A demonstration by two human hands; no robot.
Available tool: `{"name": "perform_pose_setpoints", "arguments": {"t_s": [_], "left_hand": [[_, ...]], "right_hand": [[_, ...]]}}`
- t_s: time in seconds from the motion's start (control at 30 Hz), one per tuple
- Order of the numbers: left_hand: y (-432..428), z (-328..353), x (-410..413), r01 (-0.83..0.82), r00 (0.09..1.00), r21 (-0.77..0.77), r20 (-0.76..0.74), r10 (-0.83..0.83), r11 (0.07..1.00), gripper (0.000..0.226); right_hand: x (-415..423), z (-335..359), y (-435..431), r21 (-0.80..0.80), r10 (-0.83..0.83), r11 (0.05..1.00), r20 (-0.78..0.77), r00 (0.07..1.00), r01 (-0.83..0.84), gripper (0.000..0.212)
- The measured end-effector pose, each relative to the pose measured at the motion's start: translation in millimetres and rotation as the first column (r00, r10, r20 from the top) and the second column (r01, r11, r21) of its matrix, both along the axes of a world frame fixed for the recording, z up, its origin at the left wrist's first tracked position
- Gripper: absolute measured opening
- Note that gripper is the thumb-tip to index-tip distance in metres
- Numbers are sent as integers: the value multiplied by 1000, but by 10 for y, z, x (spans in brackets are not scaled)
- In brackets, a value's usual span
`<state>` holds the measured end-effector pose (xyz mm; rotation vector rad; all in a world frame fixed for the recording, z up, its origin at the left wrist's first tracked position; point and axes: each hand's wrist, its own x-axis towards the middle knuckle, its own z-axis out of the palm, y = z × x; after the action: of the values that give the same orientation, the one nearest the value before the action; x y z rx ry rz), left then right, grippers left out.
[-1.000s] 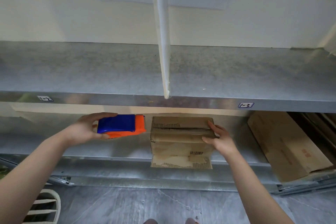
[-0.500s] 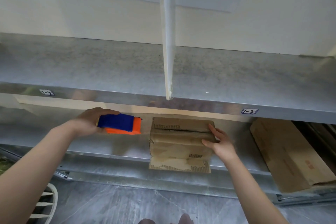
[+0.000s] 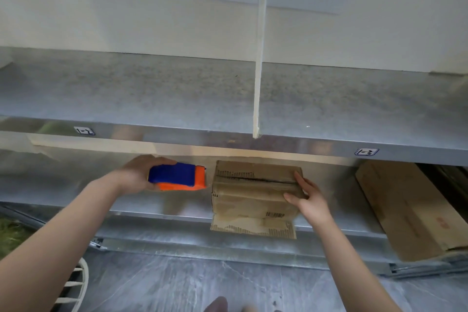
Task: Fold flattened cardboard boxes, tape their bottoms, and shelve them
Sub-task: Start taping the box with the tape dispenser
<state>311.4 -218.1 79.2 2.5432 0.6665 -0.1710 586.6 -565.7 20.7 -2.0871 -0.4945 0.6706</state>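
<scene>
Head view. Front edge of the lower shelf, about mid-span: one folded cardboard box sits there, and one flap hangs down over the shelf lip. A dark seam runs across its upper face. Glossy patches look like tape, not certain.

The right hand is on the box's right end. Its fingers lie fairly straight along the end and the thumb lies across the front face. It looks more like pressing than clenching, likely steadying the box or sliding it back so it clears the edge.

The left hand grips a blue and orange tape dispenser, fingers wrapped over the top and the thumb underneath. It is held just left of the box without touching it, over the same shelf. My guess is it is kept clear of the box while the box is seated, either to be parked or to be ready for another strip.

The box looks shelved or nearly so, with the hanging flap not tucked.

Counts:
- hands: 2
- tape dispenser: 1
- folded box: 1
- large cardboard sheet, lying tilted at the right end of the lower shelf, well apart from the box: 1
- shelves: 2, the upper shelf bare where visible
- upright white divider on the upper shelf: 1
- bay labels on its front edge, left label and right label: 2
- white slatted object at the bottom left, identity unclear: 1
</scene>
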Motion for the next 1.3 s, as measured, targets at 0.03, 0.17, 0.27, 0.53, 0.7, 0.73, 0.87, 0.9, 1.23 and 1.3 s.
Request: {"name": "perform_pose_setpoints", "arguments": {"t_s": [0.03, 0.17, 0.27, 0.53, 0.7, 0.73, 0.87, 0.9, 1.23, 1.3], "left_hand": [[53, -1, -21, -5, 1000, 0, -21, 5, 1000, 74], [275, 48, -102, 19, 993, 49, -119, -13, 999, 76], [248, 42, -36, 66, 992, 30, -110, -62, 997, 70], [249, -211, 23, 56, 995, -55, -76, -60, 997, 73], [239, -398, -65, 64, 992, 31, -107, -60, 998, 70], [223, -382, -45, 79, 991, 89, -115, -68, 993, 67], [208, -305, -39, 107, 985, 125, -149, -88, 986, 76], [214, -300, -81, 87, 986, 82, -150, -74, 993, 84], [-8, -196, 21, -146, 980, -146, 115, 163, 978, 47], [-84, -168, 81, -170, 972, -137, 138, 189, 976, 38]], "right_hand": [[-35, -3, 23, -4, 2, 1000, 2, 1000, -2, 71], [-208, -9, 204, 6, -9, 1000, -6, 1000, 9, 70], [-294, -8, 298, 11, -26, 1000, -10, 1000, 26, 69], [-294, -9, 359, 5, -58, 998, -8, 998, 58, 68], [-267, -35, 356, 14, -63, 998, -14, 998, 63, 69], [-257, -43, 357, 14, -59, 998, -14, 998, 59, 69], [-234, -36, 368, 13, -54, 998, -34, 998, 54, 68], [-231, -34, 362, 12, -49, 999, -32, 998, 50, 69], [-252, -3, 356, 43, -60, 997, -43, 997, 62, 68], [-260, 4, 364, 43, -62, 997, -38, 997, 64, 67]]}}
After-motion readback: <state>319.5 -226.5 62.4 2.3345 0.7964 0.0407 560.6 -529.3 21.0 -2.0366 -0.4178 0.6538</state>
